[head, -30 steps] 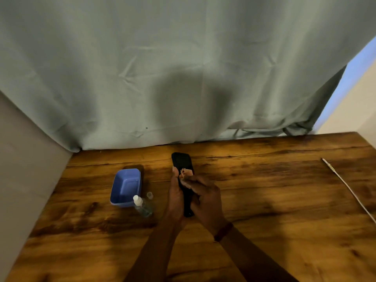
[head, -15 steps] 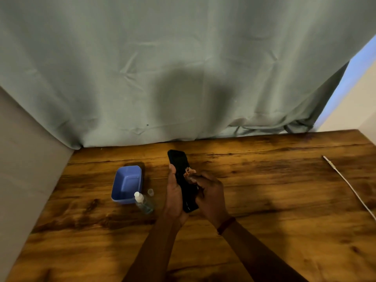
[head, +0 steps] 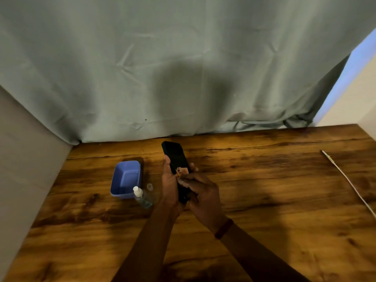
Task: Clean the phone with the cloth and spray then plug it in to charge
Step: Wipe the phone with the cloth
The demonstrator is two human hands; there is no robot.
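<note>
A black phone [head: 175,157] is held above the wooden table [head: 264,200], screen up, its top end pointing away from me. My left hand [head: 169,185] grips it along its left edge and from beneath. My right hand [head: 200,195] pinches a small orange-pink cloth [head: 182,171] and presses it against the middle of the screen. A small clear spray bottle [head: 142,197] with a white nozzle lies on the table left of my hands, its clear cap [head: 150,187] standing beside it. A white charging cable [head: 350,181] runs along the table's right side.
A blue plastic tub [head: 125,180] stands left of the bottle. A grey-green curtain [head: 183,68] hangs along the table's far edge. A pale wall [head: 22,169] borders the table on the left, another at the far right.
The cloth in my right hand has slid back and forth along the screen, now sitting lower, nearer the phone's middle. The phone has tilted slightly leftward at its top.
</note>
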